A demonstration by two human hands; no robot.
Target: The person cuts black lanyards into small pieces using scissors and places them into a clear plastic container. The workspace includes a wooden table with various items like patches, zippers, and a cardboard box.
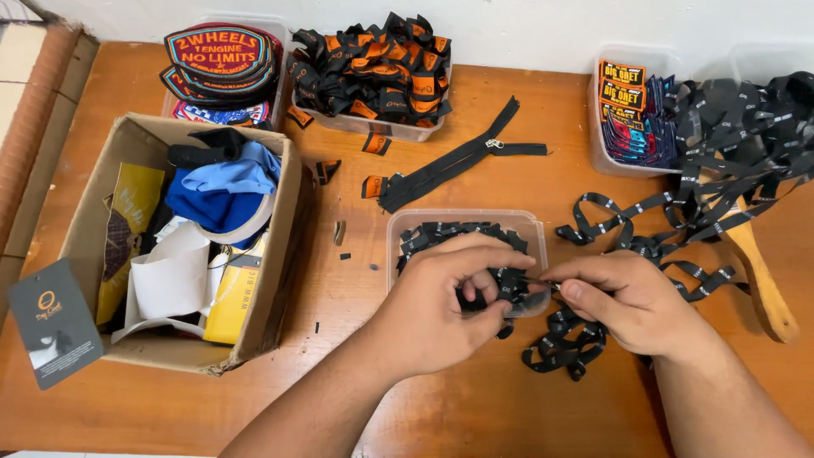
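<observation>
Both hands meet at the near right corner of a clear plastic tub (407,227) of cut black labels. The left hand (441,309) has its fingers closed on a black woven label strip (670,222); the right hand (627,301) pinches the same strip just beside it — it trails far right across the wooden table (475,407). A cardboard box (280,280) sits left.

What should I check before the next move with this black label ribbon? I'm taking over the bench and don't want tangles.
1. Both hands on the ribbon: left hand and right hand pinch the black ribbon between them: ok.
2. Clear tub under the hands, holding cut pieces: ok.
3. Ribbon free of tangles: loops pile toward the heap: not ok.
4. Cutting tool in view: cannot tell.
5. Wooden handle clear of ribbon: strands cross it: not ok.
</observation>
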